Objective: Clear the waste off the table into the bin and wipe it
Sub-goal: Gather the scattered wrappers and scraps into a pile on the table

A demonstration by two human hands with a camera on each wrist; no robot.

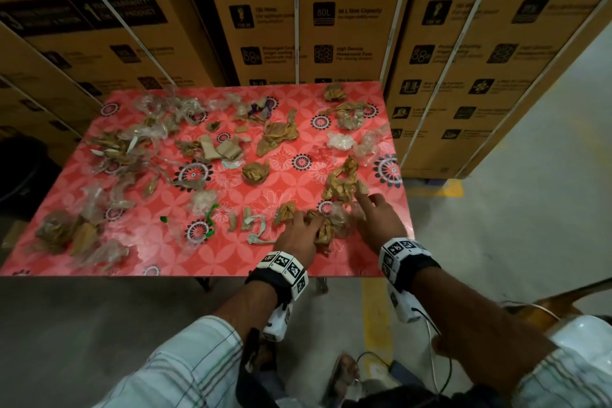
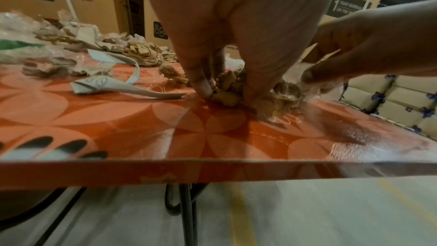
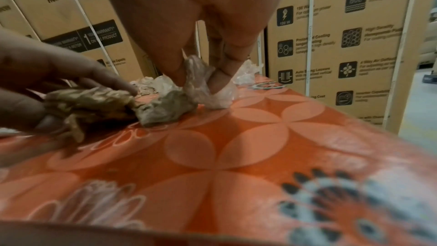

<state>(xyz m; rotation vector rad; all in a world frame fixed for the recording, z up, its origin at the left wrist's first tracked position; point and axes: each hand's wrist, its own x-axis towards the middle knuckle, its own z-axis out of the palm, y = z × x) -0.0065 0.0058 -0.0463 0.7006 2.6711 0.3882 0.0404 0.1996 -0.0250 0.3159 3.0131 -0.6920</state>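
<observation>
One table (image 1: 231, 262), red floral top. Two hands at its near right corner. Left hand (image 1: 299, 233) grips a brown paper wad (image 1: 323, 230), fingers curled round it. Right hand (image 1: 377, 217) pinches a clear plastic scrap (image 3: 205, 89) against the tabletop, just right of the wad. Waste litters the rest of the table: brown paper and clear plastic, too tangled to count. One white strip (image 1: 256, 230) lies left of the wad. Three cartons (image 1: 298, 26) stand behind the table.
</observation>
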